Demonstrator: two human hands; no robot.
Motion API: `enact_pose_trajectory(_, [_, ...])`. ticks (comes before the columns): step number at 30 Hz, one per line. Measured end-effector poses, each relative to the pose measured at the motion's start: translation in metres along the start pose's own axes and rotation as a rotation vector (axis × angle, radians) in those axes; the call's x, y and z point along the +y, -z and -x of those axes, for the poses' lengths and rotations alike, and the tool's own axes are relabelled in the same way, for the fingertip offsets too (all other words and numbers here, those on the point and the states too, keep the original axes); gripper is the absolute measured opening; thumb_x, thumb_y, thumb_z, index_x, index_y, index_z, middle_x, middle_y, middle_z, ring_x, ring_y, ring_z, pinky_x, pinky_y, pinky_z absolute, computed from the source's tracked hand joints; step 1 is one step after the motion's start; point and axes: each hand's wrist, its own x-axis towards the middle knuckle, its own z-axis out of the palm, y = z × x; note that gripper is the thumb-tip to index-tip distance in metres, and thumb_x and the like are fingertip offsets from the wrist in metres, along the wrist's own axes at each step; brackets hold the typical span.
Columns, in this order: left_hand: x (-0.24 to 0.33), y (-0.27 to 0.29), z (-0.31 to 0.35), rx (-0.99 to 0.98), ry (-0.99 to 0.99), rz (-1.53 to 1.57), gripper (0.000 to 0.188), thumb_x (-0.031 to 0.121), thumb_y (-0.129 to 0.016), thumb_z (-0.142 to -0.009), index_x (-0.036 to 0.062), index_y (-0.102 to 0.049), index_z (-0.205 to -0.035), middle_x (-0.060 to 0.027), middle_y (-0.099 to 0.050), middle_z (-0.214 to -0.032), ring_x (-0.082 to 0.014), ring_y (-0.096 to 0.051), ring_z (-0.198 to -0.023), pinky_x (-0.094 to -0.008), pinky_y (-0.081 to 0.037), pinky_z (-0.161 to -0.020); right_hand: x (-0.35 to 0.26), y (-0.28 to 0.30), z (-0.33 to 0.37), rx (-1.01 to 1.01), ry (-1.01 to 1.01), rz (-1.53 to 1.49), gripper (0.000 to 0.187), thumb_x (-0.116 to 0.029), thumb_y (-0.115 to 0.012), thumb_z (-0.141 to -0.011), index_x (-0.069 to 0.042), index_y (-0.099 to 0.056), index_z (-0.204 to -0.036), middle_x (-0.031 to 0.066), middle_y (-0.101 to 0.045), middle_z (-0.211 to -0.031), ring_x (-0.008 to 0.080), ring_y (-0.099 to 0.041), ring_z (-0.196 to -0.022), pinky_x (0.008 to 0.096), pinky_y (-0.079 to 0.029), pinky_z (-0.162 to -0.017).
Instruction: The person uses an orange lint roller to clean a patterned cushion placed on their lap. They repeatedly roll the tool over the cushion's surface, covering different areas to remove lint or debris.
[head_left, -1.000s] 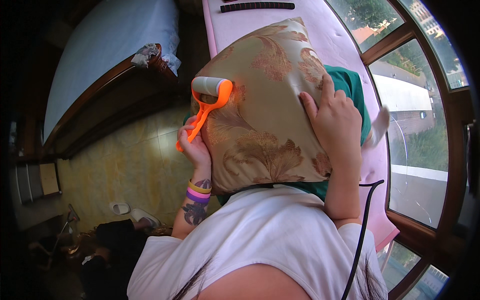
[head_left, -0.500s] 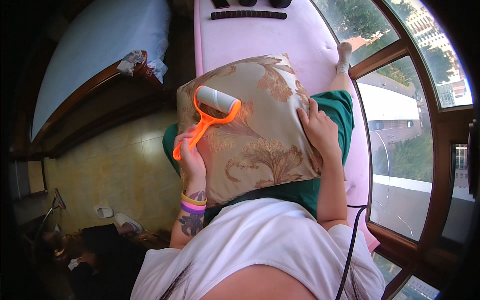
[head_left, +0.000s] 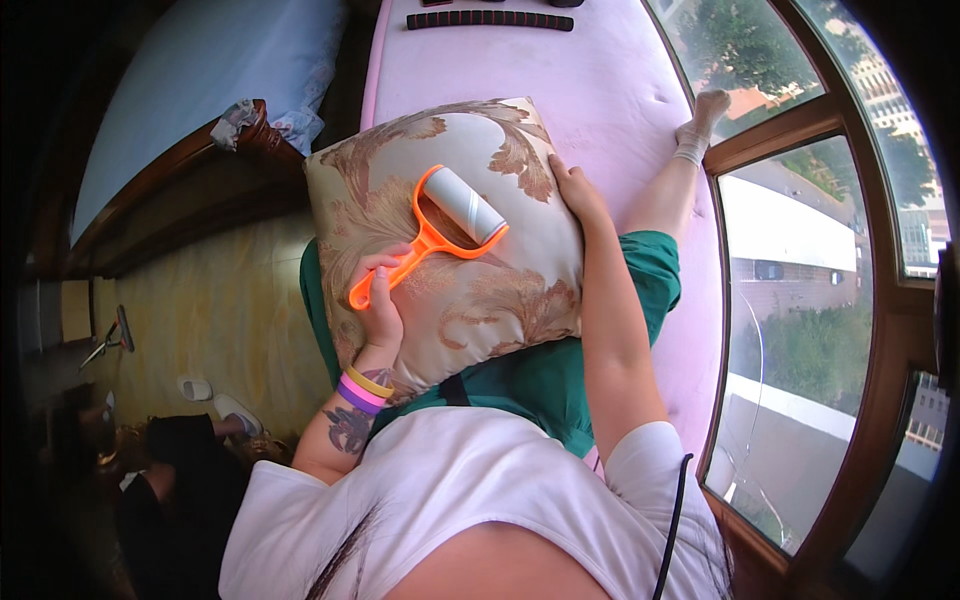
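Observation:
My left hand is closed around the orange handle of a lint roller. Its white cylinder lies over the upper middle of a beige cushion with brown leaf patterns; whether it touches the fabric is hard to tell. The cushion rests tilted on my lap, over green trousers. At the cushion's far right edge, my right hand grips the side, one finger showing on top and the others partly hidden.
I sit on a pink padded bench beside brown-framed windows. A black ribbed bar lies at its far end. Left stands a bed with a wooden frame. A person in dark clothes is at lower left, near white slippers.
My right hand has gone from lying on the cushion's right part to gripping its far right edge. The cushion has turned and shifted left; the roller has moved slightly right across it.

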Motion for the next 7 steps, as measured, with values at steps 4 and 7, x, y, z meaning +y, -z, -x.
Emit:
enact_pose_trajectory(4, [0.006, -0.002, -0.001, -0.071, -0.027, -0.112, 0.024, 0.023, -0.043, -0.088, 0.0019, -0.053, -0.088, -0.0176, -0.060, -0.104, -0.0251, -0.055, -0.100, -0.0340, -0.039, -0.093, 0.017, -0.013, -0.007, -0.011, 0.116, -0.123, 0.079, -0.065, -0.033, -0.083, 0.005, -0.053, -0.111, 0.0301, -0.055, -0.108, 0.0414, -0.051, -0.106, 0.0448, -0.038, -0.090])
enact_pose_trajectory(7, [0.007, -0.004, 0.000, -0.078, -0.015, -0.125, 0.025, 0.024, -0.043, -0.088, 0.0022, -0.054, -0.089, -0.0184, -0.059, -0.107, -0.0258, -0.054, -0.101, -0.0344, -0.039, -0.094, 0.026, -0.011, -0.014, -0.081, 0.158, -0.213, 0.077, -0.065, -0.035, -0.083, 0.005, -0.054, -0.110, 0.0303, -0.056, -0.107, 0.0416, -0.052, -0.105, 0.0441, -0.039, -0.088])
